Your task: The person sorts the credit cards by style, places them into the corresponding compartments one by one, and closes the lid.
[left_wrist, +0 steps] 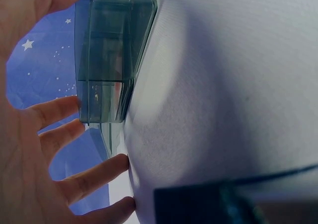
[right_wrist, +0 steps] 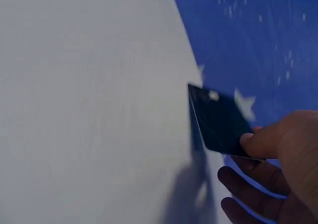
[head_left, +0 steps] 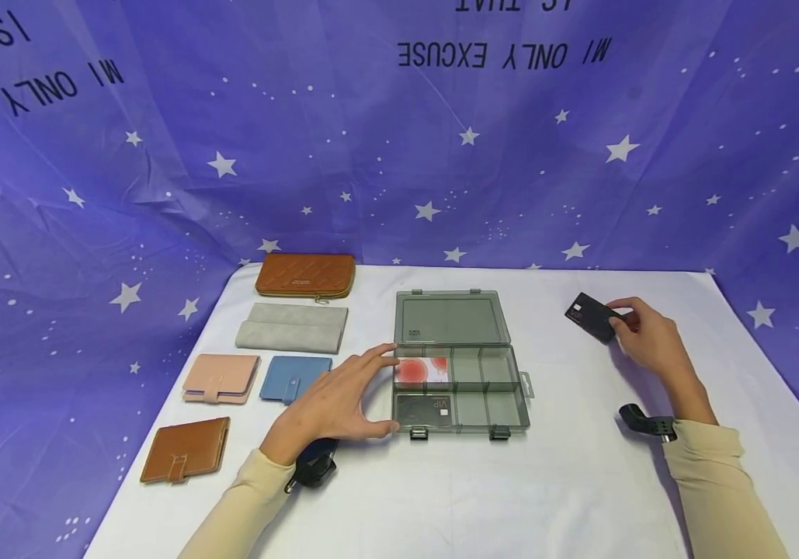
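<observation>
My right hand [head_left: 647, 338] pinches a black VIP card [head_left: 589, 317] between thumb and fingers, held tilted above the right side of the table. In the right wrist view the same card [right_wrist: 218, 119] shows a small light chip patch; a second dark edge lies beside it, and I cannot tell whether that is another card. My left hand [head_left: 332, 400], fingers spread, touches the left end of a clear grey divided plastic box [head_left: 469, 428], thumb at the near corner. The box's lid [head_left: 451, 320] is folded back. Inside lie a red-and-white card [head_left: 422, 370] and another black VIP card [head_left: 416, 410].
Left of the box lie a brown zip wallet [head_left: 304, 276], a grey wallet [head_left: 292, 326], a pink wallet [head_left: 220, 376], a blue wallet [head_left: 287, 376], partly behind my left hand, and a brown snap wallet [head_left: 185, 450]. A purple star-patterned cloth [head_left: 427, 171] hangs around the white table [head_left: 497, 497].
</observation>
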Available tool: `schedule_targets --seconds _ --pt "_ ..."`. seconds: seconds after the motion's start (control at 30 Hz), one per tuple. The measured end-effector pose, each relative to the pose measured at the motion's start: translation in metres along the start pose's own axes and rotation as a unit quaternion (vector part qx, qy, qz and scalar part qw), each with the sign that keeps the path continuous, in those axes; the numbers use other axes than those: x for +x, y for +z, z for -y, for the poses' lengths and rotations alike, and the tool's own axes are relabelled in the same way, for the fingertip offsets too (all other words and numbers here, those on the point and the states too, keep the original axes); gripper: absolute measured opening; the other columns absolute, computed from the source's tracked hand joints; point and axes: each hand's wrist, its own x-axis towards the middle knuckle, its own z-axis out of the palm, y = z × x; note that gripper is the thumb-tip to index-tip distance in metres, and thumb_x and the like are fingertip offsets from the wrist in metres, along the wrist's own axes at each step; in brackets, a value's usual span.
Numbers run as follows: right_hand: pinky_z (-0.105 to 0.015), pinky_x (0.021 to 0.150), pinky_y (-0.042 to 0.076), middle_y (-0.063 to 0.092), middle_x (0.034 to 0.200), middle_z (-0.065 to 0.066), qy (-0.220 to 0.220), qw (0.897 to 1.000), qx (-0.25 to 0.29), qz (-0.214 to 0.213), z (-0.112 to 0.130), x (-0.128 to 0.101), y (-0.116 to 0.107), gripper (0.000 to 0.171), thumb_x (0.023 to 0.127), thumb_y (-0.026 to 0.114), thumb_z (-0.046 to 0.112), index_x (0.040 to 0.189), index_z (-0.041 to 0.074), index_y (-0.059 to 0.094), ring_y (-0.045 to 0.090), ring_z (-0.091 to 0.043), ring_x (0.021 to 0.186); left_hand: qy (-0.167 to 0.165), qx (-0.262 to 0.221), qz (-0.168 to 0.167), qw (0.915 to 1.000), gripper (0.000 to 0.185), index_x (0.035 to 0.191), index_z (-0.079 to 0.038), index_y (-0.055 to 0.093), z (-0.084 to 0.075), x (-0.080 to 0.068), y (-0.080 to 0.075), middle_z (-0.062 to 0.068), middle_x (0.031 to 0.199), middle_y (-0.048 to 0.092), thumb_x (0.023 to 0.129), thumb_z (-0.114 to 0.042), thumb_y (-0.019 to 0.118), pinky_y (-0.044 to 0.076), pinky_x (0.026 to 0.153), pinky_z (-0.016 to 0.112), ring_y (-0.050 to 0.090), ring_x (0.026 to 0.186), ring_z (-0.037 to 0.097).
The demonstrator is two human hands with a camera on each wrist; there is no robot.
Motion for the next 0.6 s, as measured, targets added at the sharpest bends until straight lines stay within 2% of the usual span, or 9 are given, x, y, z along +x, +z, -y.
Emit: schedule_targets --seconds 0.1,0.23,0.37,0.6 --pt "-0.060 0.086 0.053 0.074 0.109 -0.031 0.000 1.000 0.024 0.003 0.022 0.000 0.002 0.031 0.106 0.063 0.013 0.134 0.002 0.067 0.072 -0.050 0.102 0.000 0.000 0.000 1.0000 0.098 0.163 -0.027 0.045 0.000 0.000 0.000 -0.009 0.176 0.029 0.082 -0.068 0.081 0.056 0.090 0.057 0.052 0.144 0.026" --pt "-0.063 0.091 0.055 0.075 0.106 -0.028 -0.025 0.998 0.062 0.005 0.057 -0.002 0.006 0.029 0.106 0.065 0.011 0.132 0.002 0.068 0.074 -0.051 0.104 -0.002 0.000 0.003 1.0000 0.098 0.163 -0.027 0.045 0.000 0.001 0.000 -0.009 0.176 0.029 0.082 -0.069 0.080 0.056 0.090 0.057 0.052 0.144 0.026" --pt "-0.060 0.089 0.059 0.076 0.098 -0.020 -0.070 0.992 0.102 0.021 0.095 -0.008 0.016 0.025 0.104 0.069 0.006 0.129 0.003 0.070 0.076 -0.048 0.100 -0.003 -0.002 0.003 1.0000 0.099 0.163 -0.027 0.045 0.001 0.000 0.000 -0.010 0.176 0.028 0.081 -0.070 0.080 0.056 0.090 0.057 0.051 0.145 0.026" --pt "-0.050 0.090 0.062 0.076 0.097 -0.006 -0.130 0.977 0.141 0.095 0.155 -0.029 0.036 0.024 0.103 0.071 0.003 0.126 0.007 0.070 0.078 -0.034 0.098 0.001 -0.004 0.000 1.0000 0.099 0.163 -0.026 0.045 0.000 0.001 -0.001 -0.008 0.176 0.029 0.081 -0.068 0.081 0.056 0.090 0.057 0.052 0.144 0.028"
